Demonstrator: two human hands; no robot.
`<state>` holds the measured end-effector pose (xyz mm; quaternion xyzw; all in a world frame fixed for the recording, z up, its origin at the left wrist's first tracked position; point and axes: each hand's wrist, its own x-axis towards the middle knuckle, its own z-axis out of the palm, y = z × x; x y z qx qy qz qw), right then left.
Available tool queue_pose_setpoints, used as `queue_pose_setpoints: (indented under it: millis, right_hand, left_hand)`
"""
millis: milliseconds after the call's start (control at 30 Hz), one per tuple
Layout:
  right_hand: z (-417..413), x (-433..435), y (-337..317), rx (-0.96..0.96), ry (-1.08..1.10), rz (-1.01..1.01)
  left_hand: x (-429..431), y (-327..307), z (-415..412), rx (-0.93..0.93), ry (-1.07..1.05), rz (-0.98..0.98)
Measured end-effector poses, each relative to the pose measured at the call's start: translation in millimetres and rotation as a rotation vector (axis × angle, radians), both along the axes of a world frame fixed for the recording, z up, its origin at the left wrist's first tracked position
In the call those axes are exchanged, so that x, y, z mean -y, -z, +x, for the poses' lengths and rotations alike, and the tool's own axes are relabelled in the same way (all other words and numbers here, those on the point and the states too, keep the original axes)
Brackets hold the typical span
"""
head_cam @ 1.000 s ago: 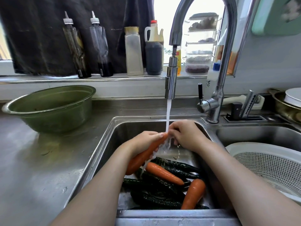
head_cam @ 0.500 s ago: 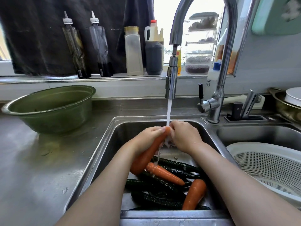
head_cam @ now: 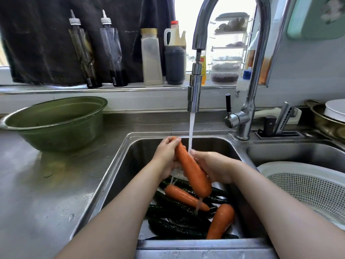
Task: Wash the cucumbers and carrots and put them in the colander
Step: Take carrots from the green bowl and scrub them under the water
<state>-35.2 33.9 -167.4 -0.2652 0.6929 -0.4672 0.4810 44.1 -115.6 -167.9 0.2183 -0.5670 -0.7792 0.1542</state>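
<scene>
I hold a large carrot (head_cam: 190, 169) over the left sink basin (head_cam: 128, 165), beside the stream of running water (head_cam: 191, 131). My left hand (head_cam: 165, 154) grips its thin upper end. My right hand (head_cam: 212, 167) wraps its middle from the right. The thick end points down toward me. Two more carrots lie in the basin, a slim carrot (head_cam: 184, 197) and a stout carrot (head_cam: 220, 221), on top of several dark cucumbers (head_cam: 173, 227). The white colander (head_cam: 306, 187) sits in the right basin, with nothing visible in it.
The tall chrome tap (head_cam: 248, 113) stands between the basins. A green bowl (head_cam: 56, 124) rests on the steel counter at left. Bottles (head_cam: 151, 58) line the window ledge behind. A knife block (head_cam: 280, 126) and a pan with a plate (head_cam: 332, 116) are at the back right.
The carrot has swung round: its thick end now points down and right instead of down and left. My left hand rose to the thin tip, and my right hand slid down onto the carrot's middle.
</scene>
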Motion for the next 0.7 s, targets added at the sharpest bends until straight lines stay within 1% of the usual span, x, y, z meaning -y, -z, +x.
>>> queue_pose_setpoints:
  millis: [67, 167, 233, 333, 433, 533, 600, 667, 700]
  right_hand:
    - [-0.4, -0.6, -0.4, -0.022, -0.036, -0.065]
    - [-1.5, 1.0, 1.0, -0.020, 0.018, -0.093]
    - [2.6, 3.1, -2.7, -0.018, 0.086, -0.099]
    - [2.8, 4.8, -5.1, -0.088, 0.189, -0.120]
    - [-2.3, 2.4, -3.2, -0.035, 0.196, -0.149]
    - [-5.7, -4.7, -5.9, 0.131, 0.131, -0.145]
    - [-3.8, -10.3, -8.7, 0.229, 0.040, -0.095]
    - [-2.6, -15.2, -8.5, 0.215, -0.055, -0.043]
    - [-2.9, -16.7, -7.8, 0.197, -0.086, -0.034]
  left_hand:
    - [1.5, 0.7, -0.7, -0.001, -0.096, 0.040]
    - [3.1, 1.3, -1.5, 0.015, -0.150, 0.057]
    - [4.2, -0.2, 0.9, 0.006, -0.097, 0.039]
    - [4.9, -2.8, 3.5, -0.018, 0.031, -0.037]
    - [2.3, -1.9, 2.0, -0.055, 0.098, 0.010]
    - [-5.5, -2.9, 1.0, -0.073, 0.016, 0.083]
    - [-11.5, -3.9, -0.1, -0.071, -0.080, 0.081]
    - [-16.7, -4.1, -1.6, -0.050, -0.143, 0.002]
    - [-18.1, -4.7, -1.7, -0.040, -0.137, -0.031]
